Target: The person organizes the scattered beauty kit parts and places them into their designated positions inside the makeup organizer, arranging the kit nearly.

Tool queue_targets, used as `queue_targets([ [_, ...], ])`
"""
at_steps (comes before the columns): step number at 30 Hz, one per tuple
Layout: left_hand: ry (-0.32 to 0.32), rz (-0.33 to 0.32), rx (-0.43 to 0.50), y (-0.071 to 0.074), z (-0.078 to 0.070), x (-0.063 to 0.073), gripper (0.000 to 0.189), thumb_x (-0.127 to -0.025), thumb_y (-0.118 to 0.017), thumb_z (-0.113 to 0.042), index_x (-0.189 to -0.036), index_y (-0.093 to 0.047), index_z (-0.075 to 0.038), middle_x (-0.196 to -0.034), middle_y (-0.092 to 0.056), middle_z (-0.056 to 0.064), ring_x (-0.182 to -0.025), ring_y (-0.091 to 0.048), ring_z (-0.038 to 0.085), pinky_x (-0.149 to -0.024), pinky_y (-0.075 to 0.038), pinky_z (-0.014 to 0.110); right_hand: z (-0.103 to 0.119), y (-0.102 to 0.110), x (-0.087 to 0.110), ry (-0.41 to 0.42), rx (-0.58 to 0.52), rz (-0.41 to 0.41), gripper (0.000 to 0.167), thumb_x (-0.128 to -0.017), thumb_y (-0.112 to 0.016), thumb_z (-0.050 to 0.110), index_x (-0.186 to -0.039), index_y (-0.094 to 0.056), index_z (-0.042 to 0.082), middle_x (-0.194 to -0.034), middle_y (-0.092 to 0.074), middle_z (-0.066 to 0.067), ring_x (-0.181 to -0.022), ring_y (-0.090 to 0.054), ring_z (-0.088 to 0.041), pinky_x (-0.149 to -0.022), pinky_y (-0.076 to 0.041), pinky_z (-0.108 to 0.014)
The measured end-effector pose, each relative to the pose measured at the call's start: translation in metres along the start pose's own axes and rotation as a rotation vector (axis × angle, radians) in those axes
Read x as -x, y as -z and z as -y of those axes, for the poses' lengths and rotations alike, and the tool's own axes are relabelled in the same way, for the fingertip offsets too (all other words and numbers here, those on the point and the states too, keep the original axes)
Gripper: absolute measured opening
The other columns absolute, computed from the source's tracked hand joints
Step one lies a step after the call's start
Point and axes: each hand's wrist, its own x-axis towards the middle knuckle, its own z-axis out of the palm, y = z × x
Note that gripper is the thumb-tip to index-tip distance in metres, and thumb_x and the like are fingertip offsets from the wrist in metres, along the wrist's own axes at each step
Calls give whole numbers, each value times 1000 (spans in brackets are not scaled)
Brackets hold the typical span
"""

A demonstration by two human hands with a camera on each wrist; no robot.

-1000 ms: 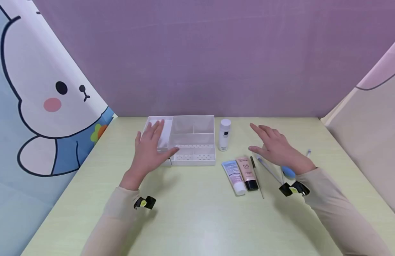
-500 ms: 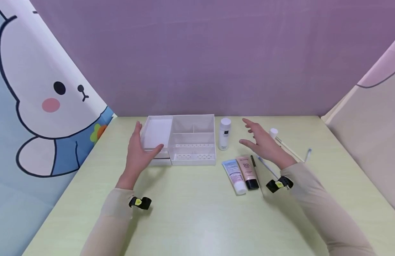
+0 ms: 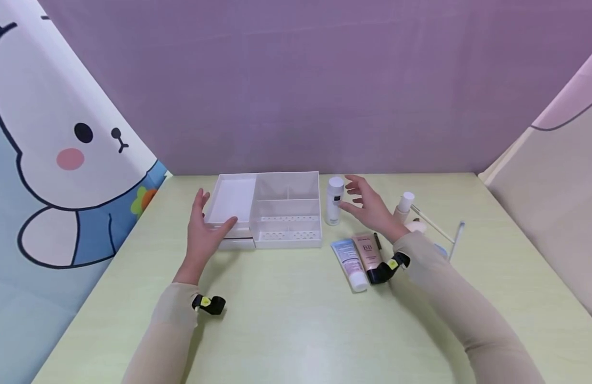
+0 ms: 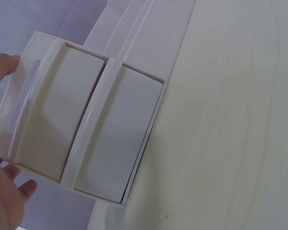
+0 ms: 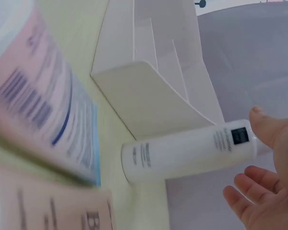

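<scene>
A white makeup organizer [image 3: 287,209] with drawers and divided compartments stands at the back of the table. My left hand [image 3: 203,242] is at its left end, thumb at the top edge above the drawer fronts [image 4: 62,112], the other fingers spread along the left side. Just right of the organizer, a white bottle [image 3: 333,205] with a small black label stands upright. My right hand [image 3: 371,209] is beside it, thumb at the bottle's upper part and the other fingers loosely bent and apart from it. Nothing is held in the right palm.
In front of the bottle lie a blue-and-white tube [image 3: 348,261] and a pinkish BB tube [image 3: 367,249]. Behind the right forearm are a white-capped bottle [image 3: 404,204], a thin stick [image 3: 430,221] and a pale-handled brush [image 3: 457,237]. A purple backdrop [image 3: 296,85] rises behind the table.
My right hand has moved left to the white bottle, uncovering the capped bottle and stick. My left hand has drawn back from over the organizer's top to its left side.
</scene>
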Motion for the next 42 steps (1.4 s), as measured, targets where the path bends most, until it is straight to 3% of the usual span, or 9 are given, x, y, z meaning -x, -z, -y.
queue_targets([
  [12, -16, -45, 127, -4, 3, 2, 84, -83, -79, -3, -150, -30, -1, -149, -44, 17, -140, -34, 29, -116, -20, 41, 4, -16, -25, -58, -129, -36, 62, -91, -70, 3, -144, -38, -4, -135, -51, -26, -122, -51, -41, -99, -45, -50],
  [19, -3, -39, 265, 1, -11, 8, 76, -83, -70, 9, -146, -28, 9, -148, -41, 28, -139, -33, 38, -115, -22, 40, -3, -17, -33, -93, -173, -73, 51, -90, -71, 0, -136, -49, -2, -126, -57, -24, -112, -57, -39, -92, -48, -48],
  [25, 12, -44, 306, -1, 12, 4, 69, -85, -71, 7, -143, -34, 6, -145, -46, 19, -131, -40, 25, -106, -29, 25, -6, -15, -33, -89, -196, -62, 50, -88, -72, -1, -132, -50, -4, -123, -58, -25, -109, -58, -40, -93, -47, -47],
  [29, -11, -27, 314, -2, 22, 2, 56, -87, -70, 5, -135, -40, 7, -145, -46, 15, -130, -41, 19, -105, -31, 24, -8, -14, -32, -93, -213, -63, 49, -87, -73, -2, -132, -51, -3, -122, -58, -24, -108, -58, -39, -93, -47, -46],
  [34, -43, -16, 319, -3, 26, 2, 44, -87, -69, 7, -118, -39, 11, -148, -45, 15, -137, -37, 22, -108, -28, 24, -9, -14, -31, -93, -216, -68, 49, -87, -73, -1, -131, -51, -4, -121, -58, -24, -108, -58, -39, -94, -46, -46],
  [42, -38, -8, 304, 0, 25, 3, 39, -88, -67, 9, -112, -37, 11, -148, -45, 16, -136, -37, 24, -106, -26, 26, -7, -15, -32, -113, -208, -83, 50, -86, -74, -1, -132, -52, -4, -123, -58, -24, -109, -58, -40, -96, -46, -47],
])
